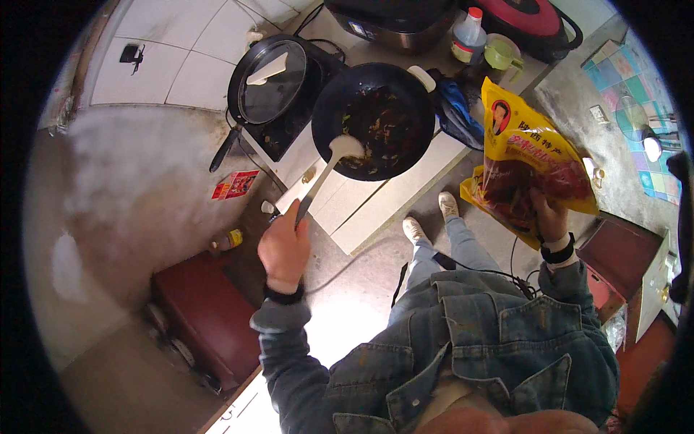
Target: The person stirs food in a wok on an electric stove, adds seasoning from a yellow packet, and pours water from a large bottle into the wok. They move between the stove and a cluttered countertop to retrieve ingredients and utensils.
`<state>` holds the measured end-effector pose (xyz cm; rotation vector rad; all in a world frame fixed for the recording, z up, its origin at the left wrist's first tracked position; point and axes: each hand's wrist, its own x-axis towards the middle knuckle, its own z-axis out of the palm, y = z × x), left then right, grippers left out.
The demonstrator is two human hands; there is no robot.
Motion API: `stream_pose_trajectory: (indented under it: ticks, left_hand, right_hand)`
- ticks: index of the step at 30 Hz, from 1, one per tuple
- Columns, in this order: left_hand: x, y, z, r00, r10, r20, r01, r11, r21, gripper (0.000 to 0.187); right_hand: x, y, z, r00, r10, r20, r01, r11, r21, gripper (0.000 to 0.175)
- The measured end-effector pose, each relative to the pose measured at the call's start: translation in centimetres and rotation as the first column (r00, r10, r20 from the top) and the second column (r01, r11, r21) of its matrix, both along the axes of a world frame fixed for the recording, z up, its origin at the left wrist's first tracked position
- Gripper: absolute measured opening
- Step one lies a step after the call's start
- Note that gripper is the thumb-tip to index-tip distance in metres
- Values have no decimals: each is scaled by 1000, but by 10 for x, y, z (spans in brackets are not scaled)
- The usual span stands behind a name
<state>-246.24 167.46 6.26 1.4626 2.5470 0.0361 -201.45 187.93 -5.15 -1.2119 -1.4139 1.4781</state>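
My left hand grips the handle of a pale spatula, whose head rests inside the near left part of a black wok. Dark, oily food lies on the bottom of the wok. On the right, my right hand holds a yellow plastic food bag with a clear window, through which dark red contents show. The bag bears printed writing and a portrait. It hangs to the right of the wok, apart from it.
A black frying pan with a glass lid sits left of the wok. Behind stand a black appliance, a red-capped bottle, a green cup and a red-lidded pot. A blue cloth lies beside the wok; a dark red cabinet stands at lower left.
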Motion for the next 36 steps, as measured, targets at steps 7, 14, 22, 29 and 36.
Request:
stream_pose_trajectory:
  ticks: [7, 14, 22, 29, 36]
  left_hand:
    - [5, 62, -62, 970, -111, 215, 21, 923, 383, 39]
    - [22, 43, -48, 986, -123, 109, 95, 967, 235, 39]
    - [26, 26, -30, 983, -136, 120, 114, 978, 177, 38]
    - [31, 80, -89, 974, -193, 120, 143, 930, 338, 43]
    - [14, -10, -18, 975, -174, 137, 141, 965, 222, 41]
  right_hand:
    - [-12, -7, 6, 999, -37, -32, 38, 998, 40, 33]
    - [-2, -5, 7, 996, -51, 79, 55, 998, -42, 36]
    - [18, -12, 8, 996, 13, 89, -21, 996, 88, 34]
    - [12, -14, 10, 987, -24, 162, -5, 984, 177, 29]
    - [15, -13, 11, 984, -30, 177, 4, 990, 141, 29]
